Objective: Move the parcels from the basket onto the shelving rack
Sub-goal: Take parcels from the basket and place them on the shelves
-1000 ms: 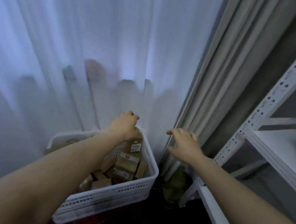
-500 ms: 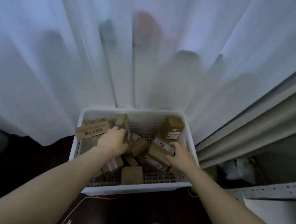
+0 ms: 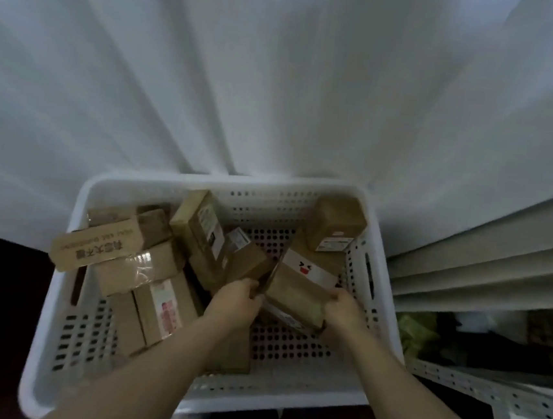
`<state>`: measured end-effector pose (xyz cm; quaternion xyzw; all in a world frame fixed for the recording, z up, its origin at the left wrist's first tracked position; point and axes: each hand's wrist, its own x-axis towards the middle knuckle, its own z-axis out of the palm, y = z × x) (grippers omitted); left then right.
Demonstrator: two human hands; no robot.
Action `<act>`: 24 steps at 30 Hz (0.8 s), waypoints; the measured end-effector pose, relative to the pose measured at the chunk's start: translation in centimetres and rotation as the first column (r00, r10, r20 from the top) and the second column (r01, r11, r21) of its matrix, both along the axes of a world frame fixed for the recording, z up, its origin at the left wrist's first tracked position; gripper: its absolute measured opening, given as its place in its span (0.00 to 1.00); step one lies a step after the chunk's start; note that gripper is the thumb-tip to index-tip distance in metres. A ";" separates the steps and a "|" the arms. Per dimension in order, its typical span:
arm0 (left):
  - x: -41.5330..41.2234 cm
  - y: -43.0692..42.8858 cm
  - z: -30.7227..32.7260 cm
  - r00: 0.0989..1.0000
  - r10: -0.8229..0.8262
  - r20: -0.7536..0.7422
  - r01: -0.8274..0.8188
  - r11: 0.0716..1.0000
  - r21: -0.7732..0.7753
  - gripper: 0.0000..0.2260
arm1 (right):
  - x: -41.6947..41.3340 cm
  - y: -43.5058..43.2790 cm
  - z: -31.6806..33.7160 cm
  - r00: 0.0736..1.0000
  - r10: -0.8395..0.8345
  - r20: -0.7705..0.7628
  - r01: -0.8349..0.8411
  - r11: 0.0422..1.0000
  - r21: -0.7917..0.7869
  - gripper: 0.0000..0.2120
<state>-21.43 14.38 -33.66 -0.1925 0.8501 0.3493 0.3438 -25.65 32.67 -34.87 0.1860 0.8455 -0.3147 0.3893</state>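
Seemingly, left hand [image 3: 236, 301] and right hand [image 3: 343, 312] grip opposite ends of one parcel [image 3: 294, 292] in the basket [image 3: 223, 181].

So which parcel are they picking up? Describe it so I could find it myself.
Look at the white perforated basket in front of the white curtain. In its right half, a brown cardboard parcel sits gripped between the left hand and right hand. Unlike its neighbours, it carries a white strip printed with a small red-mouthed cartoon face.

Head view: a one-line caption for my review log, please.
Left hand and right hand grip opposite ends of a brown cardboard parcel with white face-printed tape inside a white perforated plastic basket.
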 end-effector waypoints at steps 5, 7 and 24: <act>-2.3 2.3 -5.8 0.993 0.068 0.096 -0.079 0.990 0.116 0.12 | -0.7 0.0 -6.1 0.993 -0.088 0.080 0.090 0.995 -0.030 0.18; -3.1 2.8 -7.7 0.989 0.090 0.116 -0.107 0.983 0.152 0.18 | -0.9 0.1 -8.1 0.987 -0.124 0.098 0.125 0.992 -0.004 0.18; -4.4 0.9 4.9 0.857 0.498 0.131 -0.508 0.775 0.377 0.14 | 1.4 -0.9 5.5 0.871 -0.447 -0.204 0.408 0.889 -0.206 0.23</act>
